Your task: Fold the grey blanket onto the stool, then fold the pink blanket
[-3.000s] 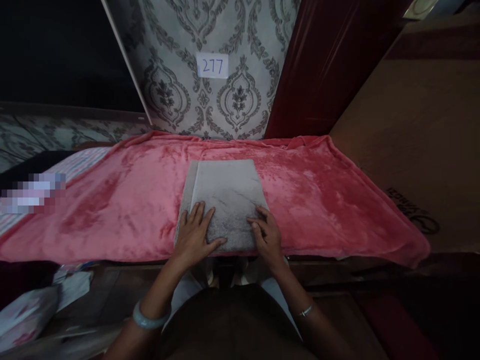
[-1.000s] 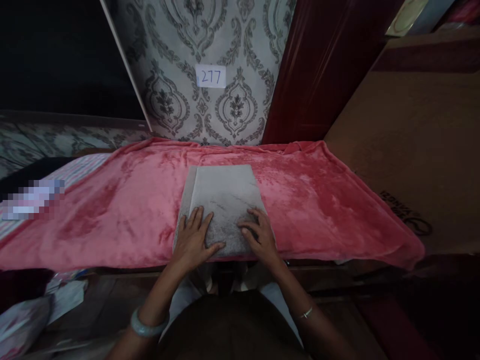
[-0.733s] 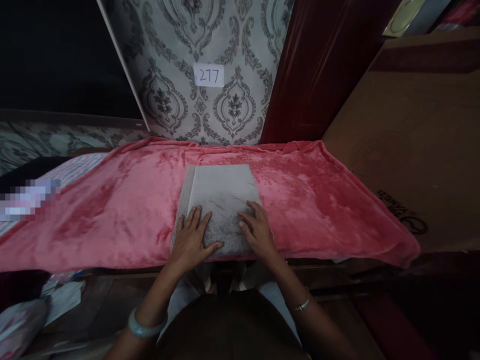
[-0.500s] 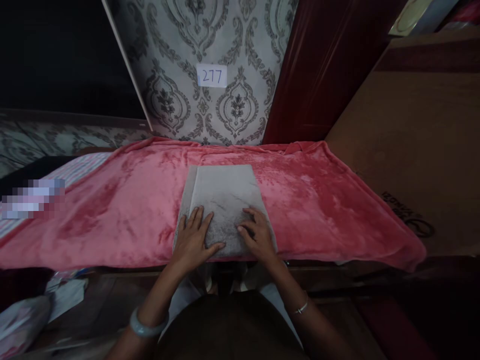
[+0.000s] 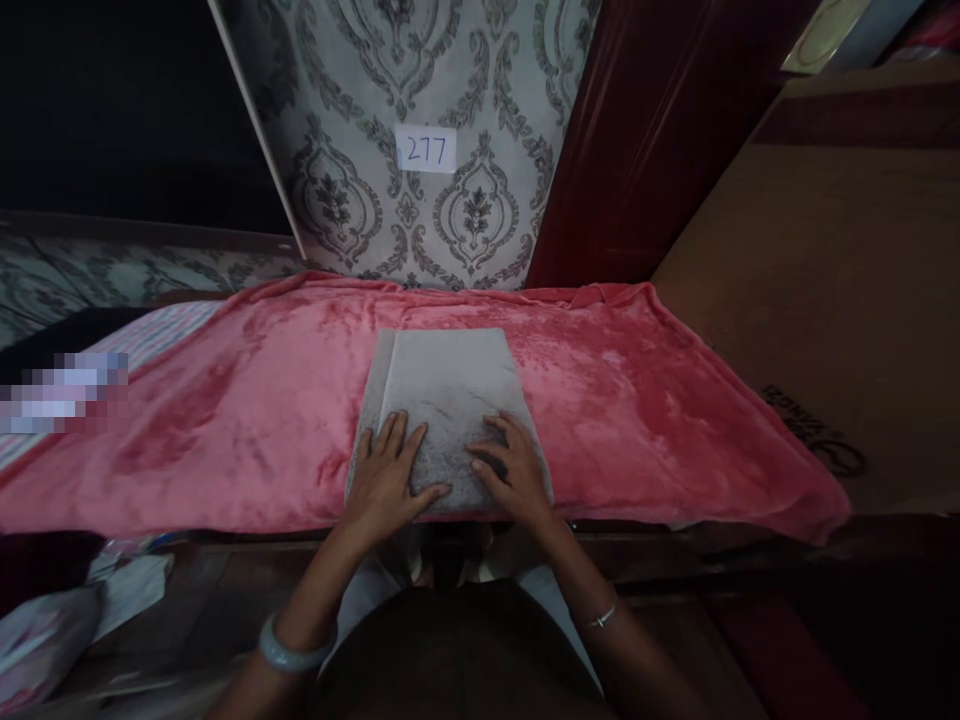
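Note:
A grey, soft-looking folded cloth point(image 5: 454, 365) lies as a rough rectangle in front of me, on a pink plush blanket point(image 5: 622, 400). A fold line runs along its left side, and dark smudges or ruffled pile show in its nearer half. My left hand point(image 5: 386, 480) rests flat on its near left part, fingers spread and thumb pointing right. On the near right part is my right hand point(image 5: 517, 475), its fingers bent and apart, with a gap between thumb and forefinger. Neither hand holds anything.
Behind the blanket stands a patterned wall with a paper marked 277 point(image 5: 426, 149). A dark screen point(image 5: 135, 120) is at the left, a large cardboard box point(image 5: 825, 300) at the right. Striped fabric point(image 5: 169, 325) lies at the blanket's left edge.
The right thumb and forefinger have moved apart, widening the gap between them. My left hand stays in place on the grey cloth. The view has shifted slightly.

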`<action>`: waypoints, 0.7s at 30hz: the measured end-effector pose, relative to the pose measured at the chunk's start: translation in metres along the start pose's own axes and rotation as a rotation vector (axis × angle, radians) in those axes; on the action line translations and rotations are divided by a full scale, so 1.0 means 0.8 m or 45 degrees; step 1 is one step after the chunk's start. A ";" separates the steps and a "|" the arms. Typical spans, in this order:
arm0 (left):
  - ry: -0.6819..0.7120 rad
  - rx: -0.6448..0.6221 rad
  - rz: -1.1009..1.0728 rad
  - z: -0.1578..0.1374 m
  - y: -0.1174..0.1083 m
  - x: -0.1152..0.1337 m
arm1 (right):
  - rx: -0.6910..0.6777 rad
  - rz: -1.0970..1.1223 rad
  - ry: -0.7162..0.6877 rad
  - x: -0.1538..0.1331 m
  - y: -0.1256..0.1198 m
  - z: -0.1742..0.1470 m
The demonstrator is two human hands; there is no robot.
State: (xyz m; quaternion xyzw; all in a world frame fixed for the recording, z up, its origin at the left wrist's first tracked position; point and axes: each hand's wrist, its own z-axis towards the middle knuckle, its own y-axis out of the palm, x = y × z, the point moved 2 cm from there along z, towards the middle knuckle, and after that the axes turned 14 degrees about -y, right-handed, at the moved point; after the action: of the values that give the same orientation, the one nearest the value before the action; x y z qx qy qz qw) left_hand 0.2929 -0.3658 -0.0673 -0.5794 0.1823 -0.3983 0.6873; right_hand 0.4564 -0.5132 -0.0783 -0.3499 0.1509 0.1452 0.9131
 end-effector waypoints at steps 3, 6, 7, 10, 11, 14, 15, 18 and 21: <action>-0.008 -0.009 0.020 0.000 0.000 0.001 | 0.010 -0.007 0.002 0.002 -0.001 -0.002; -0.001 -0.024 0.029 0.000 -0.002 0.001 | -0.039 -0.084 0.028 0.001 0.003 -0.002; -0.001 -0.029 0.029 0.000 -0.002 0.001 | -0.062 -0.104 0.029 0.000 0.005 -0.002; -0.006 -0.045 0.025 0.000 -0.003 0.002 | -0.103 -0.091 -0.002 0.000 0.005 -0.002; -0.009 -0.049 0.025 0.000 -0.004 0.002 | -0.106 -0.069 -0.018 0.000 0.004 -0.001; -0.016 -0.058 0.029 0.001 -0.005 0.004 | -0.113 -0.032 -0.036 0.001 0.001 -0.001; -0.016 -0.061 0.031 0.001 -0.006 0.004 | -0.124 -0.042 -0.030 0.001 0.001 -0.001; -0.016 -0.061 0.031 0.000 -0.006 0.004 | -0.184 -0.116 0.002 -0.004 0.003 0.001; -0.006 -0.043 0.005 0.000 -0.004 0.003 | -0.246 -0.144 0.007 -0.008 0.004 0.003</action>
State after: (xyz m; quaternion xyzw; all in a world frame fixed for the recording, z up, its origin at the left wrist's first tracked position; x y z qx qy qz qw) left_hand 0.2931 -0.3676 -0.0638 -0.5914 0.1886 -0.3924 0.6788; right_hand 0.4499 -0.5102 -0.0762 -0.4448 0.1187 0.1063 0.8813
